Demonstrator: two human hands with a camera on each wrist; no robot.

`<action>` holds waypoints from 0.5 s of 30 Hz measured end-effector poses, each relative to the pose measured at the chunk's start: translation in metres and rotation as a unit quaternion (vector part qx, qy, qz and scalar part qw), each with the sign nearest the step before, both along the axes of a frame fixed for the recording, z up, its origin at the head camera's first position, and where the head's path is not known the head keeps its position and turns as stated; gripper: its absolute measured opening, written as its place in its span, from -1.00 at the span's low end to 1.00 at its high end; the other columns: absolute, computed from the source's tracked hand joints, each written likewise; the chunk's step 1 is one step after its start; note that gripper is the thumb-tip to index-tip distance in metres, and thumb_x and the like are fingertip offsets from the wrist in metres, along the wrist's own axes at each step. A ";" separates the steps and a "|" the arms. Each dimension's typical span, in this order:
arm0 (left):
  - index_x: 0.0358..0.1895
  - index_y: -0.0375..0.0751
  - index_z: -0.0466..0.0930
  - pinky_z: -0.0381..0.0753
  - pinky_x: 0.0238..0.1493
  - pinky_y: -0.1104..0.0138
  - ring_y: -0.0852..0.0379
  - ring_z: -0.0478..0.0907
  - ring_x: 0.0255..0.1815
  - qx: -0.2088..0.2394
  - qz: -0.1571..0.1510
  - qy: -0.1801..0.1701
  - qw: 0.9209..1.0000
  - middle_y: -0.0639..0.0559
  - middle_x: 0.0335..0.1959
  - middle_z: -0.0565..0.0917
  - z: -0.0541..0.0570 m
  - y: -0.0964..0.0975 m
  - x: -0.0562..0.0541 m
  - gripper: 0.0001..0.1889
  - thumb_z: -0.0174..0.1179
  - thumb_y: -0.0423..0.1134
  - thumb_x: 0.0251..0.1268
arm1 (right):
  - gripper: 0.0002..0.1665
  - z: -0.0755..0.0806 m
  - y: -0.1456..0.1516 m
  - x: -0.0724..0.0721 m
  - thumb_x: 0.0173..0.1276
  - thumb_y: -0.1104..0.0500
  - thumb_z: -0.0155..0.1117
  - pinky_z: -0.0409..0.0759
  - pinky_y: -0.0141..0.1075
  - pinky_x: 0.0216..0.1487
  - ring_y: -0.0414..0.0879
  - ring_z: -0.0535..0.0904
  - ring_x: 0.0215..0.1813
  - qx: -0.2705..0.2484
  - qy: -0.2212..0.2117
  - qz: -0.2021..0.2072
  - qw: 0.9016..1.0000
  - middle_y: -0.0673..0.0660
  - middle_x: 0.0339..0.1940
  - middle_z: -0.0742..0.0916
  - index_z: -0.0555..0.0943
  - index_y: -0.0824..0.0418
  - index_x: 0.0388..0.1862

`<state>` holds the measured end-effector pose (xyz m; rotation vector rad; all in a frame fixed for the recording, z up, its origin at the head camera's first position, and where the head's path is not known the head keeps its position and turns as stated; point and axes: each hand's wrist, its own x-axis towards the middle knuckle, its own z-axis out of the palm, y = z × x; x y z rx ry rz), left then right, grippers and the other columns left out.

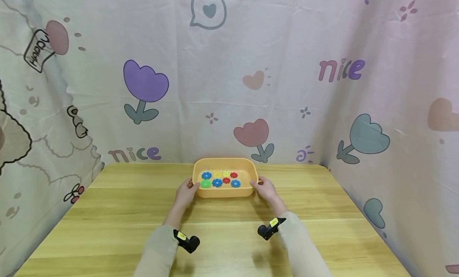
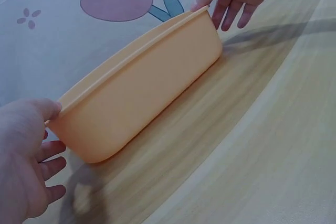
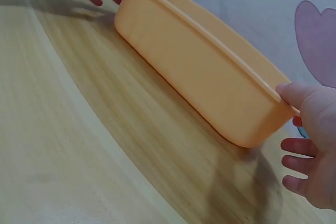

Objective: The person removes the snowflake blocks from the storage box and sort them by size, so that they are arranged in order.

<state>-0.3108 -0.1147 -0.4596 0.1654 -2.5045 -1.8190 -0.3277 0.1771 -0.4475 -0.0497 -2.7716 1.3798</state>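
Observation:
An orange plastic basin (image 1: 226, 192) is at the far middle of the table. Inside it lie several small notched discs: blue discs (image 1: 216, 183), a green disc (image 1: 205, 184), red discs (image 1: 226, 181) and yellow ones. My left hand (image 1: 186, 193) grips the basin's left end, thumb over the rim and fingers beneath it. The right hand (image 1: 267, 189) pinches the rim at the right end in the same way. In the left wrist view the basin's front wall (image 2: 142, 87) shows between both hands; the discs are hidden there and in the right wrist view.
The wood-grain table (image 1: 222, 237) extends in front of the basin and to both sides. A patterned cloth (image 1: 215, 85) hangs right behind the table's far edge and along its sides. Black wrist cameras (image 1: 188, 242) sit on both sleeves.

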 end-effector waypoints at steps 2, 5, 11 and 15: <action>0.34 -0.47 0.14 0.29 0.25 0.05 -0.25 0.22 0.30 0.001 0.002 0.002 1.000 -0.41 0.29 0.27 0.000 0.000 0.000 -0.42 0.02 -0.21 0.37 | -0.39 0.000 -0.001 0.001 0.34 0.06 0.15 0.47 -0.01 0.07 0.20 0.48 0.05 -0.002 0.003 0.000 1.000 0.43 0.04 0.56 0.38 0.48 0.20; 0.33 -0.49 0.14 0.27 0.26 0.04 -0.26 0.19 0.31 -0.004 0.000 0.007 1.000 -0.42 0.29 0.25 0.000 -0.001 0.002 -0.43 0.01 -0.22 0.37 | -0.42 -0.002 -0.002 0.004 0.33 0.09 0.17 0.46 -0.01 0.07 0.18 0.48 0.03 -0.009 0.010 0.006 1.000 0.41 0.02 0.57 0.39 0.49 0.17; 0.28 -0.57 0.20 0.26 0.26 0.03 -0.29 0.20 0.30 -0.007 0.004 0.022 1.000 -0.47 0.26 0.27 0.000 -0.008 0.010 -0.47 0.02 -0.31 0.32 | -0.42 -0.005 -0.004 0.012 0.31 0.13 0.18 0.37 0.07 0.15 0.24 0.43 0.11 -0.013 0.022 0.044 0.999 0.43 0.07 0.54 0.37 0.52 0.16; 0.27 -0.58 0.20 0.25 0.26 0.02 -0.30 0.19 0.30 -0.007 0.005 0.026 1.000 -0.47 0.27 0.26 0.002 -0.015 0.016 -0.47 0.02 -0.34 0.30 | -0.38 -0.005 -0.008 0.018 0.31 0.10 0.20 0.30 0.11 0.21 0.26 0.38 0.19 -0.002 0.030 0.060 0.998 0.43 0.14 0.50 0.35 0.50 0.20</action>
